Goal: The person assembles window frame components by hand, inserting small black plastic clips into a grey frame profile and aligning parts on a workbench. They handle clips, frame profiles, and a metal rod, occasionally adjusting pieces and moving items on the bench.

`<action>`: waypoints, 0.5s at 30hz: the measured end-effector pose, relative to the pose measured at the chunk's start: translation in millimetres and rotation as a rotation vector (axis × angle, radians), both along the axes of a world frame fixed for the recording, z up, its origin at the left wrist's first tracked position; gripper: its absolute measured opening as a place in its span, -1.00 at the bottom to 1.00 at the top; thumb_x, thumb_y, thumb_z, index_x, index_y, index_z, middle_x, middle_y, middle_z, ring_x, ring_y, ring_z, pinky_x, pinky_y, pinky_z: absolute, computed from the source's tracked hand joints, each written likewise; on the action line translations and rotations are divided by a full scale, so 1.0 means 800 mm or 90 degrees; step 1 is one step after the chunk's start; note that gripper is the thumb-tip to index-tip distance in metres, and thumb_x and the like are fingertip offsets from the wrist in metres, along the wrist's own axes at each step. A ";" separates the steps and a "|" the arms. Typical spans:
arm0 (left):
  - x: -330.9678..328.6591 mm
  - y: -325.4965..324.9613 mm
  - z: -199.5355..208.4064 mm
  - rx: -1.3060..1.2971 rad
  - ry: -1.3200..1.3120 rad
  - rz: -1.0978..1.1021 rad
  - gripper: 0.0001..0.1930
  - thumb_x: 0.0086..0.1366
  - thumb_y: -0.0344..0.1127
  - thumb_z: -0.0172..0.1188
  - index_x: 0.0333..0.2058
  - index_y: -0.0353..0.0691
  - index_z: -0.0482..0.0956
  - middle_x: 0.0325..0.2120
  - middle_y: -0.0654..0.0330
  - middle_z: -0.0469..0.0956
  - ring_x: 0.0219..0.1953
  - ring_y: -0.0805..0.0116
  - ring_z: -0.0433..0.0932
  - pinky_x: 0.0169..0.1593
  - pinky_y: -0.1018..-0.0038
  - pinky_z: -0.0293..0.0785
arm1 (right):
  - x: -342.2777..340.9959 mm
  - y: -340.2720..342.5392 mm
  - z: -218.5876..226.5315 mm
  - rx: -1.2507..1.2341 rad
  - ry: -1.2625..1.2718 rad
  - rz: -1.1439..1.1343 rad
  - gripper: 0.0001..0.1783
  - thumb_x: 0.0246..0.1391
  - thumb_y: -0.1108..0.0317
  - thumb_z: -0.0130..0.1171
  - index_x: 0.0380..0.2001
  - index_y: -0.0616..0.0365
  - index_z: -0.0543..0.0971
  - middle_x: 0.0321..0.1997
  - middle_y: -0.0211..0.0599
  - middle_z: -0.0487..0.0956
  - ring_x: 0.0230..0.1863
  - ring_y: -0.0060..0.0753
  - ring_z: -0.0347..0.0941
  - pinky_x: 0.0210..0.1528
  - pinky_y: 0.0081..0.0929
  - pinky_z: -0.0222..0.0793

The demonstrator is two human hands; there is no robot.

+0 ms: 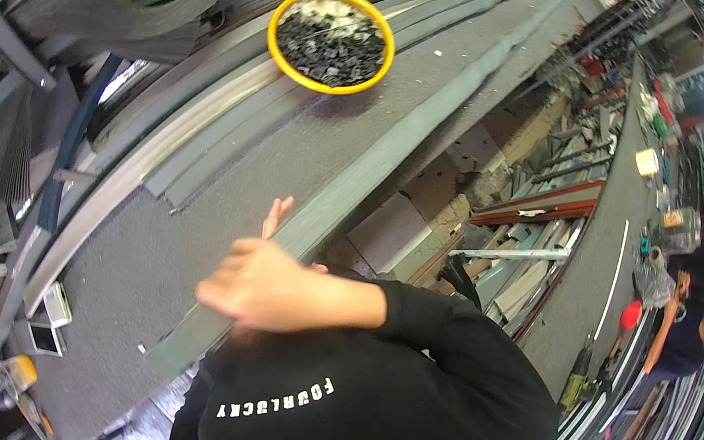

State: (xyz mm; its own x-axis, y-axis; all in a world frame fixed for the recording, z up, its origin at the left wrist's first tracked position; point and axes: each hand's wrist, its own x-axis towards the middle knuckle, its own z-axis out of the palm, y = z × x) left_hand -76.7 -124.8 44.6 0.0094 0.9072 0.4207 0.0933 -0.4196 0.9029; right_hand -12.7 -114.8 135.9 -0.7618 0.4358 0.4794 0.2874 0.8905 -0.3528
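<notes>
A long flat grey strip runs from the near left up toward the far right, over the grey-covered bench. My right hand, its black-sleeved arm reaching across from the right, is closed over the strip close to its near end, fingers curled at the left edge. Most of my left hand is hidden behind the right forearm. Its fingertips show at the strip's left edge, and a bit of skin at the right edge, so it grips the strip from beneath.
A yellow basin of small black pieces stands on the bench beside more long strips. Curved dark profiles crowd the left. To the right are a scrap-filled gap with a red-brown frame, a green-black power tool and another person.
</notes>
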 end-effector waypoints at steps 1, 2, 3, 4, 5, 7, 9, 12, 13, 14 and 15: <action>0.005 0.006 -0.002 0.114 0.029 -0.002 -0.42 0.32 0.01 0.22 0.14 -0.29 0.36 0.10 0.04 0.42 0.13 0.14 0.44 0.23 0.23 0.27 | -0.018 -0.006 0.014 -0.031 -0.009 0.056 -0.55 -0.32 0.09 0.42 -0.42 0.04 0.44 -0.53 -0.40 0.54 -0.38 -0.30 0.55 -0.20 -0.31 0.33; 0.009 0.010 -0.003 0.127 0.010 0.005 -0.34 0.29 0.06 0.23 0.18 -0.29 0.31 0.13 0.01 0.40 0.19 0.11 0.40 0.29 0.19 0.22 | -0.033 -0.012 0.027 -0.034 -0.003 0.063 -0.54 -0.34 0.13 0.44 -0.40 0.05 0.44 -0.52 -0.41 0.55 -0.38 -0.30 0.56 -0.19 -0.31 0.33; 0.003 0.017 -0.004 0.182 -0.008 -0.025 -0.22 0.24 0.14 0.26 0.23 -0.29 0.24 0.18 -0.02 0.37 0.24 0.09 0.35 0.34 0.13 0.15 | -0.045 -0.016 0.040 0.001 -0.047 0.074 -0.52 -0.32 0.11 0.46 -0.37 0.06 0.45 -0.43 -0.42 0.57 -0.25 -0.37 0.55 -0.16 -0.34 0.30; -0.001 0.017 -0.003 0.186 -0.045 -0.037 -0.09 0.18 0.22 0.28 0.29 -0.29 0.17 0.23 -0.05 0.34 0.29 0.06 0.30 0.39 0.08 0.08 | -0.049 -0.018 0.053 -0.022 -0.015 0.087 -0.43 -0.31 0.05 0.46 -0.27 0.10 0.47 -0.29 -0.33 0.58 -0.11 -0.34 0.52 -0.07 -0.32 0.29; -0.011 0.022 0.000 0.193 -0.079 -0.048 -0.09 0.20 0.22 0.26 0.30 -0.31 0.15 0.23 -0.06 0.33 0.30 0.05 0.30 0.39 0.07 0.09 | -0.046 -0.017 0.066 -0.058 -0.005 0.141 -0.34 -0.29 -0.02 0.47 -0.17 0.14 0.48 -0.14 -0.24 0.58 0.02 -0.31 0.48 0.01 -0.30 0.28; -0.034 0.020 0.018 0.101 -0.181 -0.038 -0.09 0.24 0.23 0.21 0.32 -0.34 0.11 0.24 -0.08 0.32 0.30 0.01 0.29 0.38 0.06 0.11 | -0.013 -0.009 0.087 -0.031 0.160 0.090 -0.04 -0.30 -0.20 0.44 0.11 0.18 0.42 0.17 -0.06 0.44 0.25 -0.11 0.30 0.20 -0.18 0.16; -0.057 0.017 0.055 0.111 -0.210 -0.036 -0.12 0.28 0.25 0.13 0.31 -0.35 0.13 0.24 -0.08 0.31 0.30 -0.01 0.29 0.37 0.04 0.13 | 0.050 0.008 0.101 -0.037 0.194 -0.086 0.17 -0.35 -0.29 0.45 0.28 0.15 0.29 0.34 0.00 0.29 0.34 0.06 0.19 0.31 -0.06 0.04; -0.099 0.045 0.154 0.224 -0.176 0.242 -0.26 0.43 0.25 -0.19 0.21 -0.36 0.32 0.22 -0.10 0.33 0.30 0.03 0.32 0.32 0.08 0.29 | 0.152 0.051 0.109 0.209 0.221 -0.342 0.15 -0.32 -0.24 0.50 0.29 0.14 0.31 0.36 -0.04 0.30 0.39 -0.01 0.16 0.37 -0.12 -0.03; -0.115 0.046 0.193 0.237 -0.059 0.321 -0.29 0.48 0.19 -0.24 0.24 -0.39 0.29 0.18 -0.15 0.39 0.19 0.08 0.46 0.12 0.24 0.56 | 0.177 0.071 0.110 0.255 0.165 -0.412 0.12 -0.31 -0.17 0.52 0.29 0.11 0.31 0.37 -0.03 0.28 0.39 -0.03 0.16 0.37 -0.14 -0.02; -0.134 0.048 0.239 0.257 0.009 0.294 -0.50 0.49 -0.04 -0.08 0.15 -0.35 0.41 0.15 -0.09 0.44 0.12 0.02 0.49 0.12 0.05 0.53 | 0.197 0.093 0.112 0.277 0.146 -0.490 0.09 -0.31 -0.13 0.52 0.29 0.10 0.31 0.32 -0.04 0.35 0.36 -0.04 0.20 0.37 -0.16 -0.02; -0.147 0.056 0.286 0.317 0.083 0.366 -0.56 0.48 -0.06 -0.04 0.07 -0.33 0.49 0.10 -0.03 0.49 0.10 0.08 0.51 0.02 0.15 0.57 | 0.211 0.116 0.115 0.293 0.130 -0.566 0.07 -0.30 -0.09 0.52 0.28 0.09 0.32 0.26 -0.05 0.42 0.33 -0.05 0.24 0.36 -0.17 -0.02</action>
State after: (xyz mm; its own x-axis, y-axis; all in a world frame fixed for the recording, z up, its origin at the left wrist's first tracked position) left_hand -193.9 -79.7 273.2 -0.3290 0.4883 0.8083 0.5121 -0.6269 0.5872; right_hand 155.8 -22.3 228.1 -0.1368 0.5440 0.8279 0.8831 0.4456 -0.1469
